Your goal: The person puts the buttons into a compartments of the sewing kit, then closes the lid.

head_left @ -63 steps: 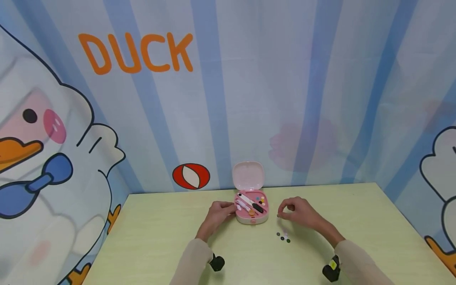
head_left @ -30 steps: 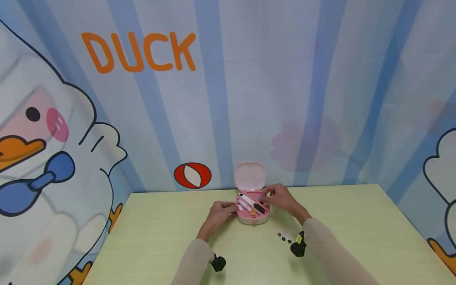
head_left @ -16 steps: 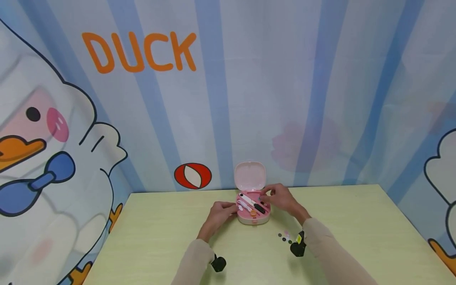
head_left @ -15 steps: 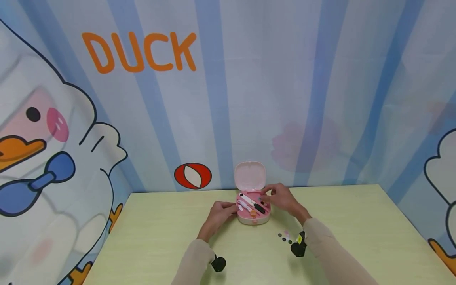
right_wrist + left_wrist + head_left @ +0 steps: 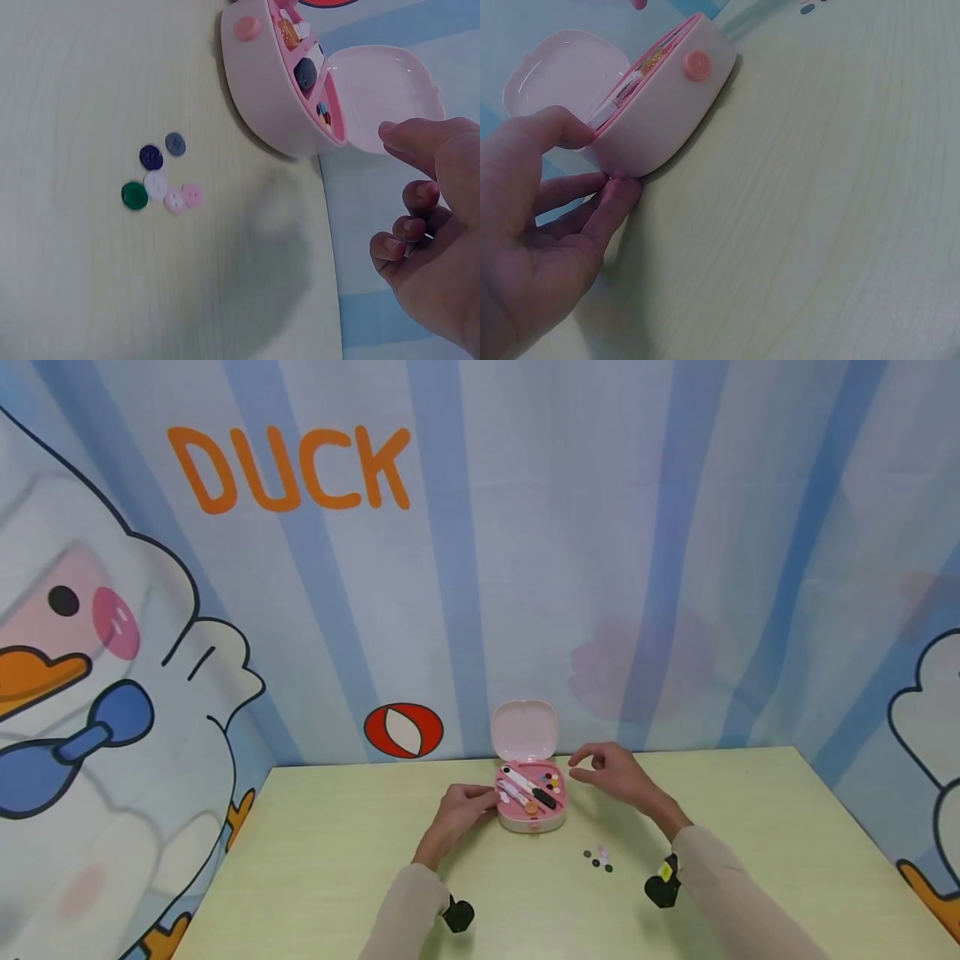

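Observation:
A pink sewing box [image 5: 517,823] stands near the back of the table with its lid [image 5: 525,731] raised. Inside lie a slim white tool with a black end [image 5: 543,797], a round orange item [image 5: 531,808] and several small colored buttons [image 5: 553,782] in the right compartment. My left hand [image 5: 461,814] holds the box's left side, thumb at the rim and fingers low on the wall, as the left wrist view shows. To the right of the box, my right hand [image 5: 617,774] hovers with loosely bent fingers and nothing between thumb and forefinger.
Several loose buttons lie on the table right of the box, among them a green button [image 5: 134,196], a dark blue button [image 5: 151,157] and a pink button [image 5: 192,195]. Behind the table's back edge hangs a striped blue curtain [image 5: 555,568].
My right hand carried a small button from the table to the right compartment, let go there, and has now drawn back to the right. The left hand stays on the box.

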`<state>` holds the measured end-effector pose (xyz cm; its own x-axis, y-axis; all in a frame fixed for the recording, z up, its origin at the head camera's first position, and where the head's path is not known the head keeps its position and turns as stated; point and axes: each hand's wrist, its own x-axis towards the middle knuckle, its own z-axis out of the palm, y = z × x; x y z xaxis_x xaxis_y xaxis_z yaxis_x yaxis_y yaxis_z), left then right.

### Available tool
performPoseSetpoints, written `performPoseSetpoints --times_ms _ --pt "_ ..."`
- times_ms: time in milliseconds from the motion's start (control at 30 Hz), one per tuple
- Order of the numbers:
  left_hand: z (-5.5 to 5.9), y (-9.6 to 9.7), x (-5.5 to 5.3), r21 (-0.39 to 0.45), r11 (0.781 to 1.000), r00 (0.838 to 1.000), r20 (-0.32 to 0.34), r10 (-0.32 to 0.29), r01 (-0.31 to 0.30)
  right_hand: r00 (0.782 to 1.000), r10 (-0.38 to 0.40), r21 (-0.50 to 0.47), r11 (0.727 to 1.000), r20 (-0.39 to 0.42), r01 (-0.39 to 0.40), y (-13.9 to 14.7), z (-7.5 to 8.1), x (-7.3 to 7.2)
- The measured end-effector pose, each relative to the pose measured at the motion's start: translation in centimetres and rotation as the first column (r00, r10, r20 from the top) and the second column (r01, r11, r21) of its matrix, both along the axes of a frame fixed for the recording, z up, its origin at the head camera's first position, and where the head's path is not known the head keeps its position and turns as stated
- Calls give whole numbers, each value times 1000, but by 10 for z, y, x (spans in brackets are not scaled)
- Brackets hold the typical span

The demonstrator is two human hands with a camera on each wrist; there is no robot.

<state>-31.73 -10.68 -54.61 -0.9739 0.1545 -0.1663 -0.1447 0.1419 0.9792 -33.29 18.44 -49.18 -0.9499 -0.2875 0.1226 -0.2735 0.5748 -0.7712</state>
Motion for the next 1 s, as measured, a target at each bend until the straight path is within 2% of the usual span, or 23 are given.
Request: performPoseSetpoints --times_ms 167,333,567,700,833,1000 --pt "0 1 1 6 1000 1000 4 -1 1 997 64 47 997 -33 -62 16 -2 8" --pt "1 1 1 8 1000 1000 -2 -3 3 988 152 99 984 -26 -149 30 -7 21" --pt "1 0 0 1 1000 1000 10 2 -2 969 249 66 966 2 -248 39 -15 40" --pt "-1 0 -1 4 1000 1000 9 3 -3 957 288 47 956 15 -289 40 -27 48" --pt "-1 0 -1 1 1000 1000 5 1 -1 953 300 60 951 49 -303 42 -40 52" --pt "-1 0 -1 -1 1000 1000 7 2 -2 958 284 98 953 41 -286 43 -49 55"
